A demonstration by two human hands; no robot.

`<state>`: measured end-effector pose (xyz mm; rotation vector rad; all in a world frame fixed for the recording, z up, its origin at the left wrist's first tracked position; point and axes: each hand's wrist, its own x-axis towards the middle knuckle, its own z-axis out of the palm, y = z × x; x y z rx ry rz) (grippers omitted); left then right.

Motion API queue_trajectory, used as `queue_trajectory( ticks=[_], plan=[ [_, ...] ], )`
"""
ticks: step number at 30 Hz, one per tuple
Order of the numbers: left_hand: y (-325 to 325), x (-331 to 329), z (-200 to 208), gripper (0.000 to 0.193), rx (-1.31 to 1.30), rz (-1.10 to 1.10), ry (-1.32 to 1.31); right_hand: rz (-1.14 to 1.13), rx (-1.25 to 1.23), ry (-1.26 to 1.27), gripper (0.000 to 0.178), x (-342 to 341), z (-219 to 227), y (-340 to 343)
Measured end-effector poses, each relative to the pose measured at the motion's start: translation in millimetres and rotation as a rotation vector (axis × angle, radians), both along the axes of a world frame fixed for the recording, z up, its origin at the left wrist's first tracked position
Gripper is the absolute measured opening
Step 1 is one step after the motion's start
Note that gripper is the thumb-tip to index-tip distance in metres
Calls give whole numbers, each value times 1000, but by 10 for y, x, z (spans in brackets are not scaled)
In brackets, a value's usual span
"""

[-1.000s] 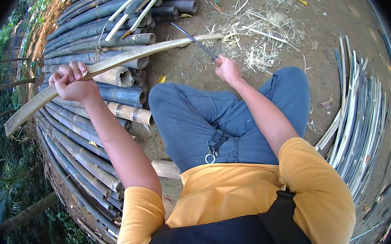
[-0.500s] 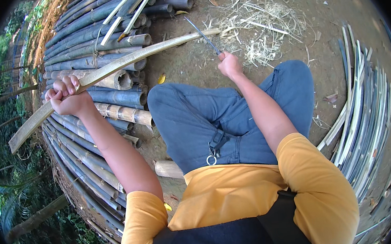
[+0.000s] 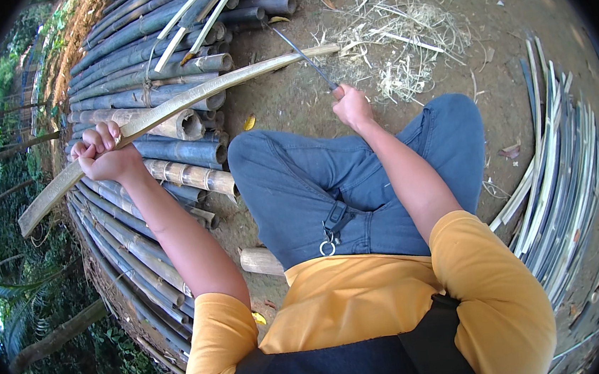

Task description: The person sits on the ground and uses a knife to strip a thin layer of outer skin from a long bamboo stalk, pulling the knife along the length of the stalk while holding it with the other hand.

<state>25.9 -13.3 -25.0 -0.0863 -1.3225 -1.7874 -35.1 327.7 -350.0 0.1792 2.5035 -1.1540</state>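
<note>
A long, pale bamboo strip (image 3: pixel 199 92) runs slantwise from my far left toward the middle of the ground. My left hand (image 3: pixel 105 152) is wrapped round it near its lower left end. In my right hand (image 3: pixel 353 107) is the handle of a knife with a long, thin blade (image 3: pixel 306 58), pointing up and to the left. The blade crosses the strip close to its far end; whether the edge touches it I cannot tell. My legs (image 3: pixel 362 174) are folded in front of me, below both hands.
Stacked bamboo poles (image 3: pixel 161 153) fill the left side, with a few pale strips (image 3: pixel 189 25) on top. Thin shavings (image 3: pixel 404 42) are heaped on the dirt beyond my knees. A bundle of split strips (image 3: pixel 558 171) lies at the right. A short bamboo piece (image 3: pixel 261 261) is by my left hip.
The knife blade has swung a little to the left, its tip now nearer the poles. My left hand and the bamboo strip have barely moved.
</note>
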Motion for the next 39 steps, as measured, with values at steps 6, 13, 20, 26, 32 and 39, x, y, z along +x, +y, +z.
queue_trajectory(
  ticks=[6,13,20,26,32,39],
  plan=[
    [-77,-21,-50,8,51,24,-5,36,29,-7,22,13,75,6],
    [-191,4,-88,11,56,-14,-8,31,33,11,17,10,128,22],
    [-169,10,-95,10,30,-7,-8,32,79,6,19,9,74,-35],
    [-99,-20,-15,9,-5,-1,-8,-2,-8,-8,20,27,102,-85],
    [-19,-72,16,9,13,8,-5,-84,13,-46,23,-68,-82,-6],
    [-44,-36,-5,9,34,-4,-1,-20,-18,-14,18,-2,-12,-47]
  ],
)
